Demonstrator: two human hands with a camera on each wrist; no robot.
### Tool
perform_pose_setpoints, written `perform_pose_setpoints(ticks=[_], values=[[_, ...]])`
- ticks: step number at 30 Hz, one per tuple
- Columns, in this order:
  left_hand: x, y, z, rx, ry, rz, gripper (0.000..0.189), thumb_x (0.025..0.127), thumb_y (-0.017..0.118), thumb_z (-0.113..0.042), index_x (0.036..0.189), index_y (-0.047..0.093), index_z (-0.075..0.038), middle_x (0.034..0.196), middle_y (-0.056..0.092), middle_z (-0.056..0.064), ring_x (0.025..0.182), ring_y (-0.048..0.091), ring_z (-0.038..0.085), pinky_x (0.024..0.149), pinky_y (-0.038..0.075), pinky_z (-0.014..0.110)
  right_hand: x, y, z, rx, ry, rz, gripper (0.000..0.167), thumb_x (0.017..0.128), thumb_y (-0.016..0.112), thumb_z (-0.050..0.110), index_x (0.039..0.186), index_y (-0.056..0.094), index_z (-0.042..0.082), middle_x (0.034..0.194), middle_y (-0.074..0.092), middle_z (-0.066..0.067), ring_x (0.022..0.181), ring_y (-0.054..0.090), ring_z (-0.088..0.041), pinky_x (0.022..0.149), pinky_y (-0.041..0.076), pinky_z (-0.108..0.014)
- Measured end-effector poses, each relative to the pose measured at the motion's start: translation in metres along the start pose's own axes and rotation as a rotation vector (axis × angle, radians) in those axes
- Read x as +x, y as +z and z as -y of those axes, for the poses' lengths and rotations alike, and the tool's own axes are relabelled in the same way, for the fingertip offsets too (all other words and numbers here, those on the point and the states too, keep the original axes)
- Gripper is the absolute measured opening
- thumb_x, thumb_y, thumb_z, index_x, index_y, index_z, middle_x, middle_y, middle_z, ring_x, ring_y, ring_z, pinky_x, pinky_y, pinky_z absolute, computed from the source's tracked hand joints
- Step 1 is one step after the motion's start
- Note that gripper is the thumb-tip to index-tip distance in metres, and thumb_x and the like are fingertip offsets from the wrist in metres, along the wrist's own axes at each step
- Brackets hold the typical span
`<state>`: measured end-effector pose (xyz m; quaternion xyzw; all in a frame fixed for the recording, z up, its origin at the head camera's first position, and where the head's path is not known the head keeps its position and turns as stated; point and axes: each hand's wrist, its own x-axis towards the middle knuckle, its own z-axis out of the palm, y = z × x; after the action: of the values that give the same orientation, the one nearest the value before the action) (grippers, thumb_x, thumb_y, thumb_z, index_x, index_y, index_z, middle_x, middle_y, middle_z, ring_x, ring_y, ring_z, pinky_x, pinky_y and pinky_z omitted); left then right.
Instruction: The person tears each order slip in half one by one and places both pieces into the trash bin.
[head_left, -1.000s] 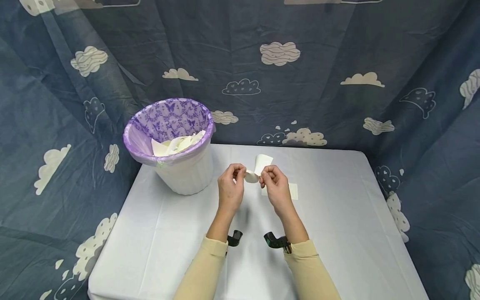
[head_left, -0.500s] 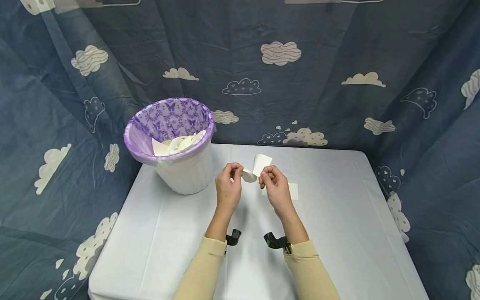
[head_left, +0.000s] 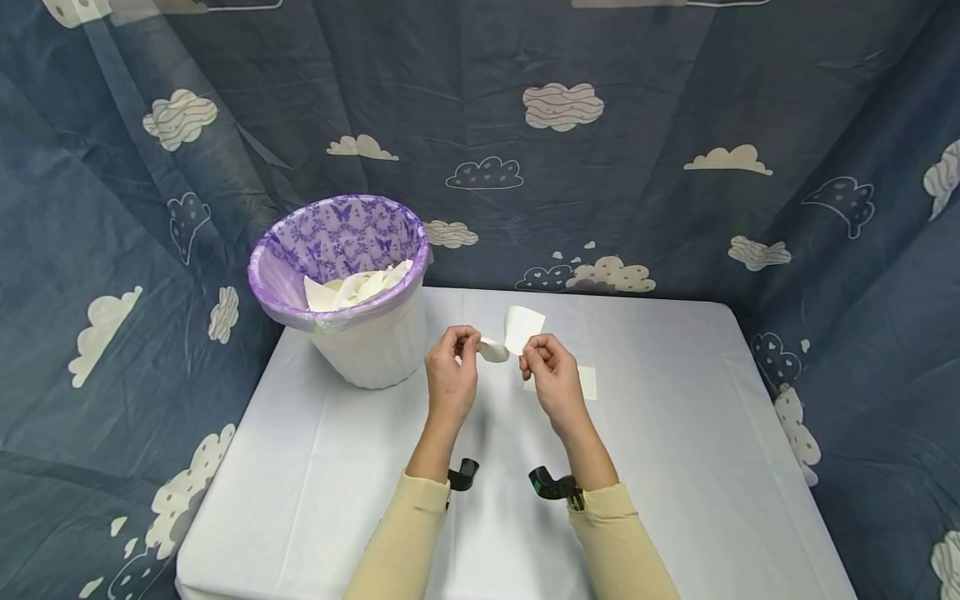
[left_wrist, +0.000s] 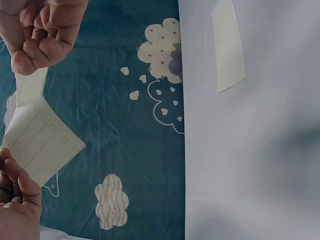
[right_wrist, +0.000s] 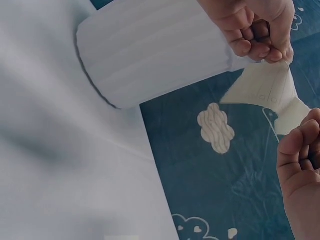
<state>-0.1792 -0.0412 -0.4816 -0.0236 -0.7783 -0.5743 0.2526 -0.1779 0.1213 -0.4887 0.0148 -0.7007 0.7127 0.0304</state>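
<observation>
My left hand (head_left: 452, 375) pinches one end of a pale cream paper (head_left: 523, 328) above the table. The fingertips of my right hand (head_left: 553, 375) pinch its other end. The paper is bent between the hands, with a curled part beside the left fingers and a flatter part standing up. Printed lines and small boxes show on the lined paper (left_wrist: 42, 142) in the left wrist view. In the right wrist view, a narrower part runs to the right fingers. Another cream paper slip (head_left: 588, 382) lies on the table, partly hidden behind the right hand.
A white waste bin (head_left: 375, 354) with a purple butterfly-print liner (head_left: 341, 233) stands at the table's back left. Several cream paper pieces (head_left: 360, 287) fill part of it. A white cloth covers the table (head_left: 690, 433); dark blue cloud-print fabric (head_left: 637, 200) hangs around it.
My left hand has shifted slightly to the left, drawing the curled part of the paper along. The right hand stays nearly in place. The gap between the hands has widened.
</observation>
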Motion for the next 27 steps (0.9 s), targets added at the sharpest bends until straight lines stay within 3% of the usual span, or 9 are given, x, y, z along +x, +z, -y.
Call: perform_pose_setpoints(ticks=[13, 20, 27], values=[[0.0, -0.002, 0.003, -0.019, 0.016, -0.051, 0.009, 0.103, 0.069, -0.008, 0.1, 0.071, 0.001, 0.09, 0.074, 0.015, 0.078, 0.068, 0.024, 0.073, 0.051, 0.023, -0.001, -0.003, 0.0, 0.007, 0.012, -0.004, 0.006, 0.109, 0.056, 0.005, 0.105, 0.057, 0.0, 0.079, 0.06, 0.001, 0.072, 0.056, -0.01, 0.069, 0.05, -0.02], [0.001, -0.004, 0.005, -0.026, 0.005, -0.052, 0.009, 0.103, 0.067, -0.006, 0.101, 0.07, 0.002, 0.092, 0.075, 0.018, 0.08, 0.07, 0.027, 0.076, 0.054, 0.024, -0.002, -0.008, -0.002, 0.012, 0.01, -0.021, 0.008, 0.108, 0.058, 0.007, 0.101, 0.058, 0.008, 0.08, 0.061, 0.001, 0.072, 0.057, -0.01, 0.069, 0.052, -0.02], [0.005, -0.009, 0.008, -0.051, 0.008, -0.065, 0.011, 0.104, 0.065, -0.005, 0.102, 0.07, 0.004, 0.091, 0.075, 0.02, 0.082, 0.07, 0.029, 0.077, 0.055, 0.023, -0.001, -0.017, -0.006, -0.015, 0.007, -0.045, 0.007, 0.109, 0.057, 0.008, 0.103, 0.058, 0.005, 0.081, 0.062, 0.0, 0.073, 0.057, -0.01, 0.069, 0.052, -0.02]])
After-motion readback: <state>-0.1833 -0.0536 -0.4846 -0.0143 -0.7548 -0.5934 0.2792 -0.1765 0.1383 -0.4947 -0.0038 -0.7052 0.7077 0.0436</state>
